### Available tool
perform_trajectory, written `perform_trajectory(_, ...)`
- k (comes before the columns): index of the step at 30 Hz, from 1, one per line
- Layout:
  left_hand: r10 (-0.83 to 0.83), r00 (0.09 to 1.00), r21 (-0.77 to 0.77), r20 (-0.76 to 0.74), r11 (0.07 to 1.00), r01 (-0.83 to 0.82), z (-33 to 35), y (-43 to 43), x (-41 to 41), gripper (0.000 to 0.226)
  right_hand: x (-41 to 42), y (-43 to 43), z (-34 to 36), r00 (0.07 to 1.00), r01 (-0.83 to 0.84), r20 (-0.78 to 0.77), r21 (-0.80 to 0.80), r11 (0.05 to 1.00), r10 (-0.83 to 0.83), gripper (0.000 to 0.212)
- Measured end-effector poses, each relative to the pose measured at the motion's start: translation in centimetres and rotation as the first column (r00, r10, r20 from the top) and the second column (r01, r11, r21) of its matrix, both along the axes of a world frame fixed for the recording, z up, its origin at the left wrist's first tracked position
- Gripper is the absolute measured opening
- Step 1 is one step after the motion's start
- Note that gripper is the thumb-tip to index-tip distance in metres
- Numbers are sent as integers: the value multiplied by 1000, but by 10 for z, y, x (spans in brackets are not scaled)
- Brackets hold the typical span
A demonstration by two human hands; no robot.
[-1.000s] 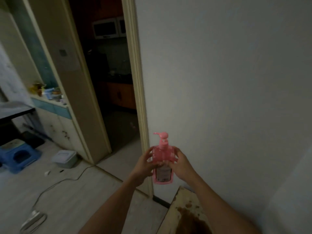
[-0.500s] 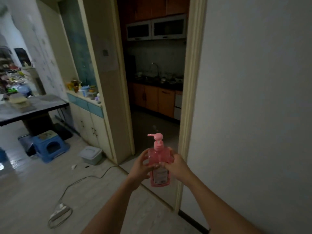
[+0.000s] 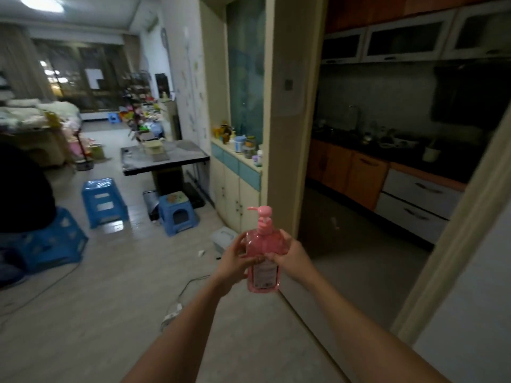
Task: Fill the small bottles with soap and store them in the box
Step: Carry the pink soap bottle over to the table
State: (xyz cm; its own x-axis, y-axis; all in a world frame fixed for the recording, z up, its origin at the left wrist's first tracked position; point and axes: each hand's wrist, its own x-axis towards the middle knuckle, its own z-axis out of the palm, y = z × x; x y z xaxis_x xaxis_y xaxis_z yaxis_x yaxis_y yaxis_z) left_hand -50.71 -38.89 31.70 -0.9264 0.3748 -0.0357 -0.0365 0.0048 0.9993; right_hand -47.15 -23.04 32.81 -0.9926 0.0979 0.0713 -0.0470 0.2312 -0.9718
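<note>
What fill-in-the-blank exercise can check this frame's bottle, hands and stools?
1. The pump bottle is ____ in colour.
2. It is held by ____ hands: the left hand and the right hand.
3. Its nozzle points to the person's ____.
4. The stools on the floor are ____.
Missing words: pink; two; left; blue.

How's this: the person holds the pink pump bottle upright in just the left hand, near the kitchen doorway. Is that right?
Not quite. The head view shows both hands on the pink pump bottle: the left hand and the right hand each hold one side. The rest stands: it is upright, near the kitchen doorway.
</note>
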Motion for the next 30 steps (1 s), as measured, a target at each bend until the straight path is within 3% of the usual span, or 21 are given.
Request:
perform_trajectory(9, 193, 981, -11, 2, 981, -193, -2, -75, -95, 71, -134, -70, -10, 978, -200, -59, 5, 980, 200, 47)
perform_trajectory(17, 351, 936, -20, -11, 936, -351, 2, -128, -189, 59, -256, -120, -9, 913, -402, -80, -2, 916, 401, 48)
perform_trajectory(30, 470, 883, -49, -12, 882, -470, 0, -209, -322, 63, -404, -206, -3, 859, -509, -56, 23, 861, 509, 44)
